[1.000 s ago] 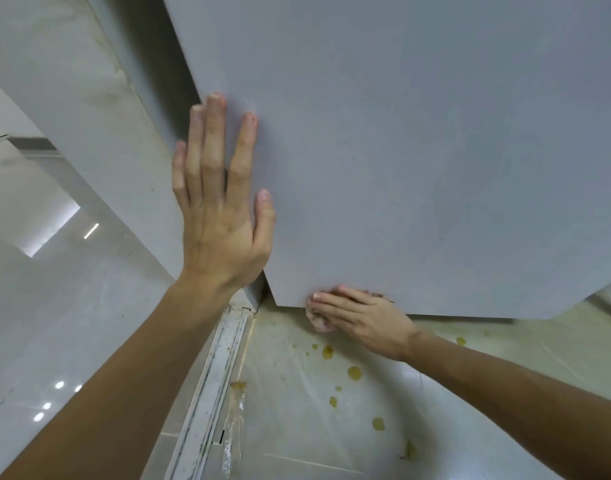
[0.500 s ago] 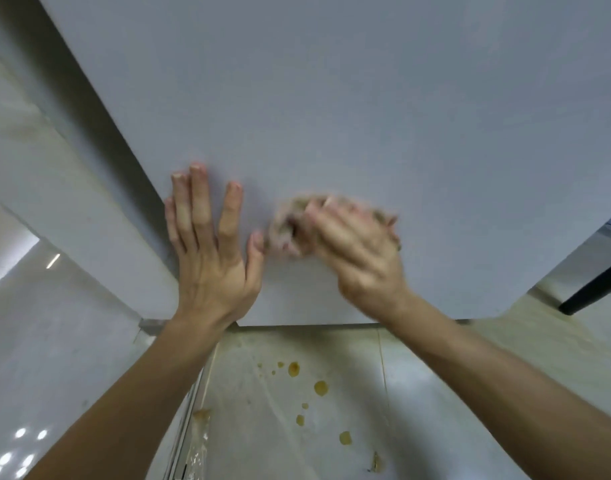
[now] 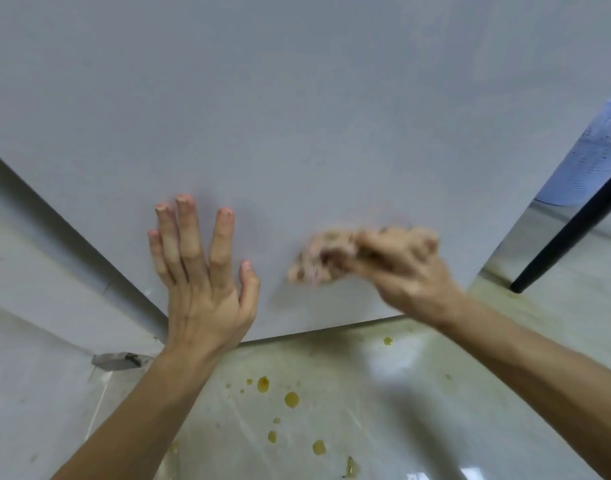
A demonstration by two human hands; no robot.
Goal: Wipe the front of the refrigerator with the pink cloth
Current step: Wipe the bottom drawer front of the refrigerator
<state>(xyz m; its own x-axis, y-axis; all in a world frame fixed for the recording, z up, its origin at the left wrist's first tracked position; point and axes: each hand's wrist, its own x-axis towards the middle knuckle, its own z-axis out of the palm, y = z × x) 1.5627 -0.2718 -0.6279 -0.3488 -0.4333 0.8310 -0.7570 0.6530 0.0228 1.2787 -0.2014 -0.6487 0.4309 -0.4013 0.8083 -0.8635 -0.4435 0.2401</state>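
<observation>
Wiping is the step in hand: your right hand (image 3: 401, 268) grips the bunched pink cloth (image 3: 318, 261) and presses it against the lower part of the refrigerator (image 3: 297, 116) front, a little above its bottom edge. Hand and cloth are both blurred, so I judge a stroke is under way, though its direction cannot be read.

Your left hand (image 3: 200, 271) lies flat on the door with fingers straight and spread, holding nothing. It sits just left of the cloth without touching it, and looks like a brace.

The wide grey panel above both hands shows no sign either way of having been wiped, so much of the job may remain. For the next move, carry the cloth across the panel in overlapping passes with steady pressure. Move your left hand aside so the patch under it gets wiped too. Near the door's right edge, watch the black leg (image 3: 567, 233) close by, and keep the cloth off the spotted floor (image 3: 332, 393).
</observation>
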